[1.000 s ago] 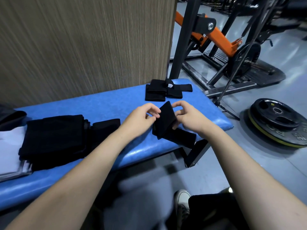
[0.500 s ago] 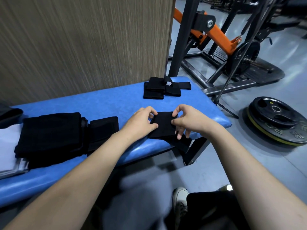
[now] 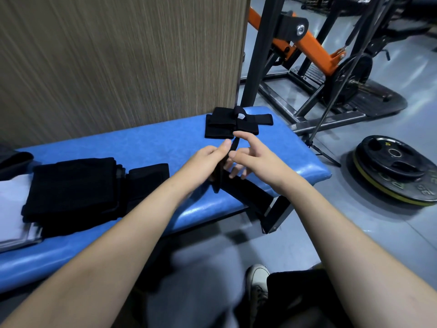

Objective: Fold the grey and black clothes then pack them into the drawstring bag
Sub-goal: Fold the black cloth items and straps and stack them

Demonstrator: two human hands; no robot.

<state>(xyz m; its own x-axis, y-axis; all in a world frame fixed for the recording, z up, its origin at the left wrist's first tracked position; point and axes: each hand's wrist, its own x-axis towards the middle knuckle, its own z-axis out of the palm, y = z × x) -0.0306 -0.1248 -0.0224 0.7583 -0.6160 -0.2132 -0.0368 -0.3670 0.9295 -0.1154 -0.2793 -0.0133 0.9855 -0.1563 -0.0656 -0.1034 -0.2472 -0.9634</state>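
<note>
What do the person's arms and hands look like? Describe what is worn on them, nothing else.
Both forearms are bare from the frame's lower edge to the wrists, with no sleeve in view. The left hand and the right hand wear no gloves. No watch, ring, bracelet or marking shows on either.

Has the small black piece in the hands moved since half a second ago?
Yes. The black piece was flat on the blue bench; now it stands on edge, lifted toward the folded black straps, between left hand and right hand.
</note>
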